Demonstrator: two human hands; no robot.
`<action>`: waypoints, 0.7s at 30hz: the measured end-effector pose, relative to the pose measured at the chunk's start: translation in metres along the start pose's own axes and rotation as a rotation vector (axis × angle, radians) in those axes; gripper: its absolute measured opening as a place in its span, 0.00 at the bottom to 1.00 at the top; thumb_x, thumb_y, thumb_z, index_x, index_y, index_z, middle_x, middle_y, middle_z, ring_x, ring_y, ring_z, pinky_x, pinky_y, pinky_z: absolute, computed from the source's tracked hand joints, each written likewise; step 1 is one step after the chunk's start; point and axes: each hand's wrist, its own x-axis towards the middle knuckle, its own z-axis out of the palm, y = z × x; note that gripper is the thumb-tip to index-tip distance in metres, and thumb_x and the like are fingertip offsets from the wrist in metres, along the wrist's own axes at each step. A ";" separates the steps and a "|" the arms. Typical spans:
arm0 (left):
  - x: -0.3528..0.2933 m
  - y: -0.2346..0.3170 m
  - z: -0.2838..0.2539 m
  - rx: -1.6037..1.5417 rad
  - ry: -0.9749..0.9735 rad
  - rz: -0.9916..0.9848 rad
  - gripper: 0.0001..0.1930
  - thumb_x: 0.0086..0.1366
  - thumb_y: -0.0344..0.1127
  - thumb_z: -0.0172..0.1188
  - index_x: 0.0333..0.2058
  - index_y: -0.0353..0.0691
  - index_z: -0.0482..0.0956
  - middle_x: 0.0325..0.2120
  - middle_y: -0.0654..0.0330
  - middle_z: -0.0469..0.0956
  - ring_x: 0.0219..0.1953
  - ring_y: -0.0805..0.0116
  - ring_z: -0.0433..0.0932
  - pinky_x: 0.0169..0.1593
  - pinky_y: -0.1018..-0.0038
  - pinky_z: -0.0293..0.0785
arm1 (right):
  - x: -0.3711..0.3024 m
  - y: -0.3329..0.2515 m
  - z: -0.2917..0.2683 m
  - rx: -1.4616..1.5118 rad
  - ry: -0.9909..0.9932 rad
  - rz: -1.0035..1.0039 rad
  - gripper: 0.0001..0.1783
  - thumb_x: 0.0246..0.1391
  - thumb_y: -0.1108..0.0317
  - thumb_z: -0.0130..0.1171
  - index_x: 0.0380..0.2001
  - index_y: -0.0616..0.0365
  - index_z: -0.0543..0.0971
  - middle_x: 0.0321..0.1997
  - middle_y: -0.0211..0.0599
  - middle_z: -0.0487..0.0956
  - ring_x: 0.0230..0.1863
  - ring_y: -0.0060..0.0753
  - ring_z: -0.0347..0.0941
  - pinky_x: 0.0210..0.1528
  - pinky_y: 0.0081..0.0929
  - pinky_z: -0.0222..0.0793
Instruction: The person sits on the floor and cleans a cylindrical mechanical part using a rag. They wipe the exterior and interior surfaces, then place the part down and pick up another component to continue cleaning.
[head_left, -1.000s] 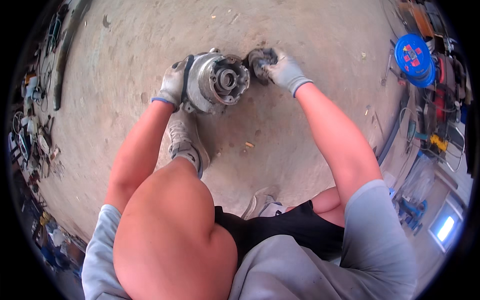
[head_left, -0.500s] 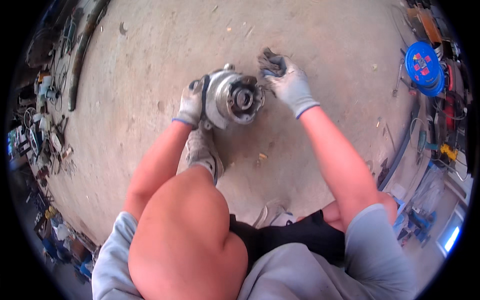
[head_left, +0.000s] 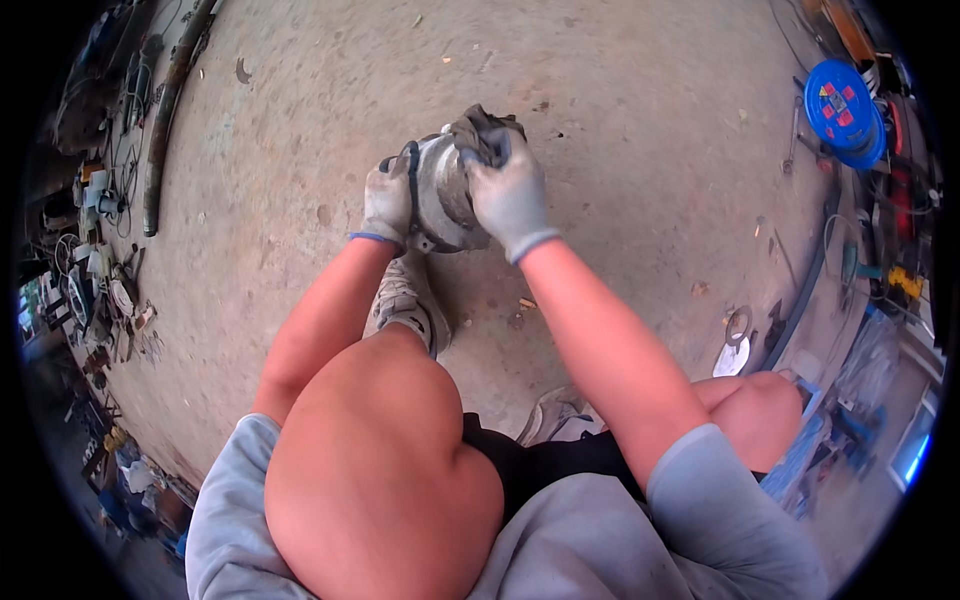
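Observation:
A round cast-metal housing [head_left: 436, 190], silvery and grimy, is held up over the concrete floor in front of me. My left hand [head_left: 386, 205], in a pale work glove, is closed round its left rim. In my right hand [head_left: 512, 200], gloved too, is a bunched dark grey rag [head_left: 486, 130]. The rag lies against the housing's right face and upper edge. Hand and rag hide the toothed rim and central bore on that face.
My shoe [head_left: 405, 300] stands right below the housing. On the right are a blue cable reel [head_left: 842, 110], a flat metal ring [head_left: 738, 325] and a yellow-and-teal tool [head_left: 903, 282]. A long pipe [head_left: 172, 120] and cluttered parts line the left side.
My right hand has moved left with the rag, from beside the housing onto its face, covering the bore. My left hand still holds the housing in nearly the same place.

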 end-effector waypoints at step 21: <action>0.003 -0.040 0.005 -0.101 -0.024 0.107 0.22 0.79 0.47 0.54 0.44 0.29 0.85 0.37 0.44 0.87 0.39 0.55 0.85 0.46 0.62 0.79 | -0.033 0.032 -0.092 -0.486 -0.529 -0.058 0.21 0.55 0.65 0.70 0.51 0.59 0.79 0.55 0.63 0.79 0.58 0.64 0.76 0.60 0.49 0.74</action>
